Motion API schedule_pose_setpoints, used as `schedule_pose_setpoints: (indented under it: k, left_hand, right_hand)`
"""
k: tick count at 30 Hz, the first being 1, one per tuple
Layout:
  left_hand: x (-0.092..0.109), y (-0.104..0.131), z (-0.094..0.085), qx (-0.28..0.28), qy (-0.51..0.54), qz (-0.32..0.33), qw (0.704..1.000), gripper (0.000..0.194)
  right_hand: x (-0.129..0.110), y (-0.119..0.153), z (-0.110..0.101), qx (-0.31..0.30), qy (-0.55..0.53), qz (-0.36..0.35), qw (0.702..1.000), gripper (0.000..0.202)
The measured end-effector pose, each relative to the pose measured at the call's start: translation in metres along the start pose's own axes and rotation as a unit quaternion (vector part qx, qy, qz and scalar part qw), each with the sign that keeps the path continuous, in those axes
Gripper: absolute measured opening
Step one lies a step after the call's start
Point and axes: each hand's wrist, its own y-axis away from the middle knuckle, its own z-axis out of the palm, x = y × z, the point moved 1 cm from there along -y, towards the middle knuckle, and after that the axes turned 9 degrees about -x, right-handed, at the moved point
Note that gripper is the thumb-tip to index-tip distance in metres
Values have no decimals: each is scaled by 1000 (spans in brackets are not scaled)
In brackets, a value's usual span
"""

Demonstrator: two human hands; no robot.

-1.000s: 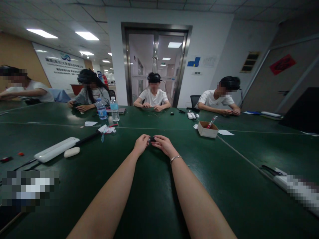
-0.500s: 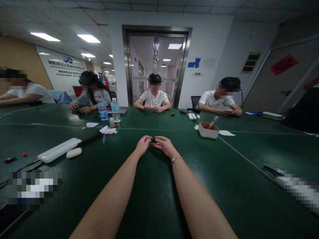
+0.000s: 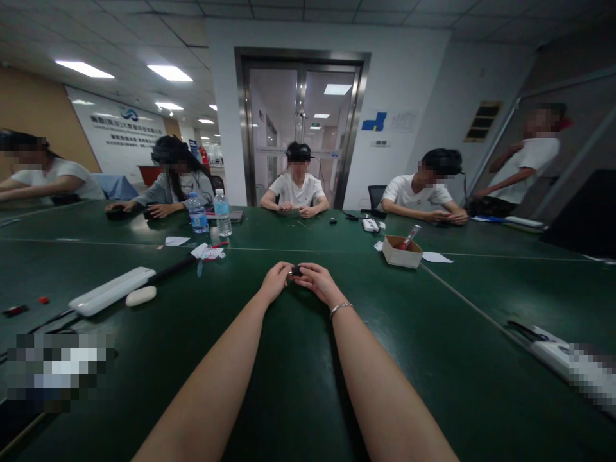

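Note:
Both my arms stretch forward over the dark green table (image 3: 298,359). Between my fingertips is a small dark object (image 3: 296,271), too small to name, with a light or metallic bit at its left end. My left hand (image 3: 276,281) pinches that left end. On the other side, my right hand (image 3: 315,281) has thumb and fingers closed on the dark part. A silver bracelet (image 3: 341,309) circles my right wrist.
An open box (image 3: 403,255) with a red-marked item stands ahead right. Two water bottles (image 3: 222,213) and papers (image 3: 208,251) are ahead left. A long white device (image 3: 113,292) and white oval case (image 3: 141,296) lie left. Several people sit opposite.
My hands have barely moved. A person in a white shirt now stands by the door at the right. The seated person behind the bottles has moved one hand left with a dark item.

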Motion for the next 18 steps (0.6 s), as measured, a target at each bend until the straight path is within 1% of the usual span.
schedule_pose_setpoints:
  k: [2,6,12,18]
  left_hand:
    - [0,0,0,-5,-6,7,1000,29]
    - [0,-1,0,0,-14,8,1000,26]
    - [-2,-1,-1,6,-22,13,1000,27]
    - [-1,-2,0,3,-14,-8,1000,25]
  right_hand:
    - [0,0,0,0,3,0,1000,14]
    - [-1,1,2,0,3,-2,1000,14]
    - [-2,2,3,2,0,1,1000,14]
    - [-2,0,2,16,-1,11,1000,14]
